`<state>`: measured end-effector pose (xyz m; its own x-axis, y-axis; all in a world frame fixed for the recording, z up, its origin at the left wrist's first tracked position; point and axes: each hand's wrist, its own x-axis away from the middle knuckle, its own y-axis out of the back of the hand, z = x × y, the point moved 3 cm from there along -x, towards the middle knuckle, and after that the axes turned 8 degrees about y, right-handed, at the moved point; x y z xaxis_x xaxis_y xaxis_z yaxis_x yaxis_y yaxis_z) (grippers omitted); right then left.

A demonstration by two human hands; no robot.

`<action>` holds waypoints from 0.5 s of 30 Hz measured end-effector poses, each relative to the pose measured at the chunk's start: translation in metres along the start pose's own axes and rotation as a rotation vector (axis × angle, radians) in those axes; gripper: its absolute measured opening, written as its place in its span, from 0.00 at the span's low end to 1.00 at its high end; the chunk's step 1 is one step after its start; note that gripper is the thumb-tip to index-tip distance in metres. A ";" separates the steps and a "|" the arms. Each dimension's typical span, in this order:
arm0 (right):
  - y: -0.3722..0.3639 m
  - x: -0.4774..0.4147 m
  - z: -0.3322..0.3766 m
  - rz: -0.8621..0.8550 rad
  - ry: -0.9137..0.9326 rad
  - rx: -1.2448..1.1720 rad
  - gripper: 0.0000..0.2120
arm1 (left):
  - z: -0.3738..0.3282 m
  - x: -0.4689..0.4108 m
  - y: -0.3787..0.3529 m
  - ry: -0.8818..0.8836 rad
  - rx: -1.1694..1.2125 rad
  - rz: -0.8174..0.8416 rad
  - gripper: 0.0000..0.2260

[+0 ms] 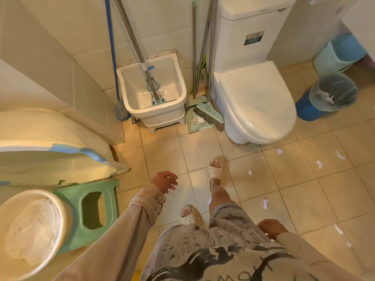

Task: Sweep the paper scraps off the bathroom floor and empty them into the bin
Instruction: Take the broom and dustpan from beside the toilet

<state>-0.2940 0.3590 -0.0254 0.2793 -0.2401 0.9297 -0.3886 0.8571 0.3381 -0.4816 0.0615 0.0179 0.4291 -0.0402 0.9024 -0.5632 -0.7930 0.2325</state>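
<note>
Bathroom floor (253, 179), beige tile, seen from above. Paper scraps (319, 164): small white pieces scattered over the right half of the frame, from just below the toilet down to the lower right edge, all lying apart from one another. Bin (332, 92): round, lined with a clear bag, some white paper inside, standing at the right edge of the frame beside the toilet (255, 102), whose lid is down. Broom (209, 113): pale green head with grey bristles, resting on a matching dustpan (191, 121) in the gap between the toilet and a white mop sink (154, 92), handles leaning against the wall at top centre. Mop (150, 82): standing inside the sink. Left hand (164, 181): lower centre of the frame, extended forward on a beige sleeve, fingers loosely curled, holding nothing. Right hand (271, 228): lower right, close to the body, loosely closed, nothing visible in it. Green plastic stool (91, 211): lower left. White basin (32, 230): lower left corner, beside the stool. Feet in pale slippers (215, 169): centre of the floor.
</note>
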 end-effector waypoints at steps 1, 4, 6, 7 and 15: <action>0.012 -0.004 0.012 -0.007 -0.001 -0.060 0.14 | -0.004 -0.008 0.001 0.026 -0.004 0.010 0.05; 0.055 -0.019 0.062 0.013 0.053 -0.130 0.09 | -0.010 -0.030 0.002 0.125 0.023 0.003 0.06; 0.087 -0.030 0.104 0.019 0.129 -0.093 0.05 | -0.008 -0.041 0.003 0.212 0.060 -0.012 0.12; 0.102 -0.036 0.125 0.014 0.164 -0.078 0.04 | -0.006 -0.045 0.003 0.256 0.071 -0.009 0.14; 0.176 -0.055 0.244 0.021 0.352 -0.077 0.10 | -0.003 -0.065 0.009 0.515 0.207 -0.069 0.18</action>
<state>-0.5924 0.4119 0.0190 0.5622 -0.0619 0.8246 -0.3337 0.8954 0.2947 -0.5163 0.0585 -0.0376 0.0310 0.2772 0.9603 -0.3736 -0.8879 0.2683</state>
